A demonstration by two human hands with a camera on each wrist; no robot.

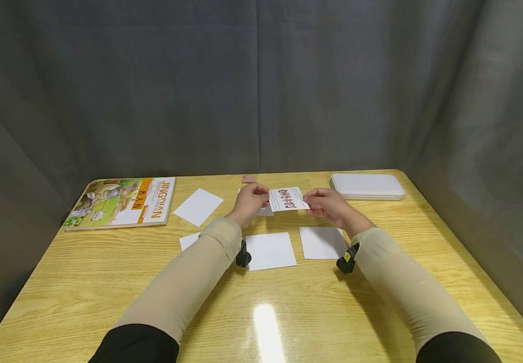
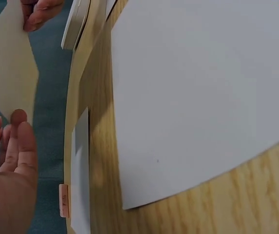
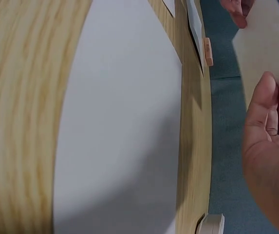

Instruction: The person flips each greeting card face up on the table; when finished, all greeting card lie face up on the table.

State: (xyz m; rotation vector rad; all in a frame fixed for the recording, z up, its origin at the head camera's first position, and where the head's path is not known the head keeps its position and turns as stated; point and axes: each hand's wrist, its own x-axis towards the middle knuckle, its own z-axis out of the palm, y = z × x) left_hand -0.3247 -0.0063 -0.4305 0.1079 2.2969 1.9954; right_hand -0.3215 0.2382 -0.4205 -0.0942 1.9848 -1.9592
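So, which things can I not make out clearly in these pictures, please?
Head view: fine print on the held card, too small.
Head view: part of a white card, hidden by the left sleeve.
Left wrist view: part of the right hand, cut off by the top edge.

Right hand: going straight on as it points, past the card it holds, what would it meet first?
Past the printed card, the right hand would probably meet the left hand, though depth is unclear.

A book [image 1: 120, 202] lies on the table [image 1: 75, 287] at left, a case [image 1: 367, 185] at right rear. Right of the book, 5 cards [image 1: 272, 252] lie in 2 rows, a block [image 1: 249, 179] behind them.
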